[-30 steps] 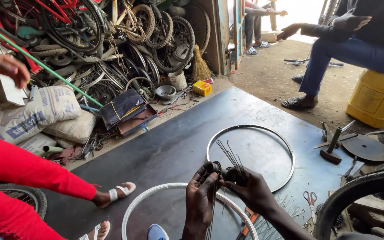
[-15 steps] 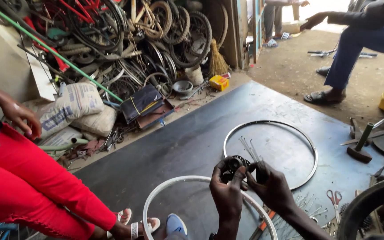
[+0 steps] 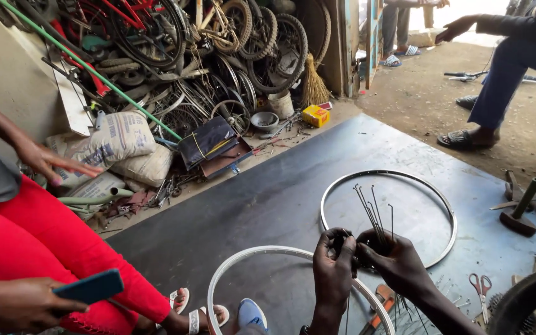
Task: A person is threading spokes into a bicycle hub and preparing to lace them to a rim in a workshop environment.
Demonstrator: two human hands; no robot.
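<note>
My left hand [image 3: 333, 268] and my right hand [image 3: 398, 263] meet low in the middle of the head view, both closed around a small dark wheel hub [image 3: 356, 243]. A bunch of thin metal spokes [image 3: 372, 211] sticks up from the hub between my hands. Right below my hands lies a white bicycle rim [image 3: 243, 260] flat on the dark metal sheet [image 3: 268, 198]. A second, silver rim [image 3: 442, 205] lies just beyond my hands.
A person in red trousers [image 3: 44, 248] sits at left holding a blue phone [image 3: 89, 286]. Another person in blue trousers [image 3: 504, 80] sits at back right. Piled bicycle wheels [image 3: 218, 56], sacks [image 3: 116, 139], a hammer [image 3: 519, 211] and scissors [image 3: 482, 288] surround the sheet.
The view has swung right and down. The person in red has moved closer at left, and a hand with a blue phone has come into view. My hands stay on the hub and spokes.
</note>
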